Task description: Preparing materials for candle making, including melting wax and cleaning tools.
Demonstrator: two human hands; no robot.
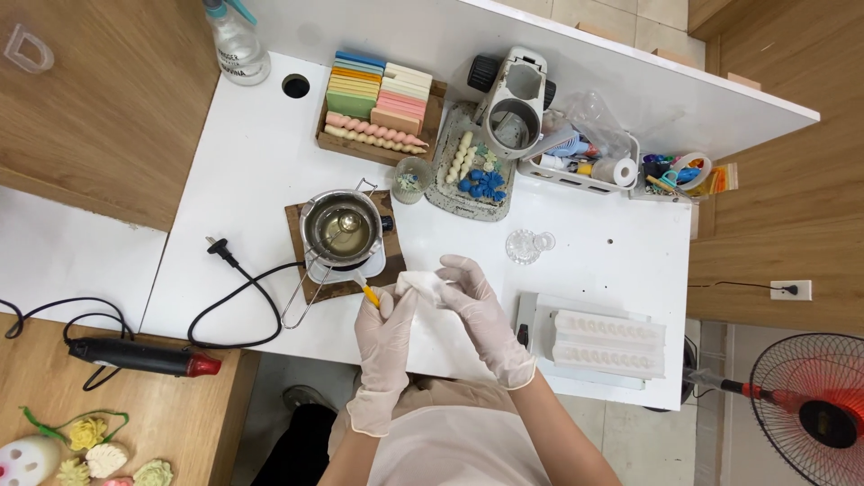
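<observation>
Your two gloved hands meet low over the white table, just in front of the small metal melting pot, which serves as the landmark for all that follows. Your left hand, in a thin pale glove, is curled shut around a slim yellow-tipped tool whose point sticks up toward the pot, and its fingertips also touch the crumpled white tissue. Your right hand, gloved the same way, pinches that tissue from the other side, fingers pressed onto it. The tissue sits between both hands, just below and right of the pot.

The pot stands on a white warmer and a dark brown wooden board, holding clear liquid. A black power cord trails left of it. Above the pot lies a wooden tray of pastel wax slabs with twisted candles along its front. Up and to the right rests a speckled stone tray holding blue pieces and a beaded white candle. Right of the pot stands a small clear glass holder, and further right and lower a white ribbed silicone mould. Far down to the left lies a black heat gun with a red tip.
</observation>
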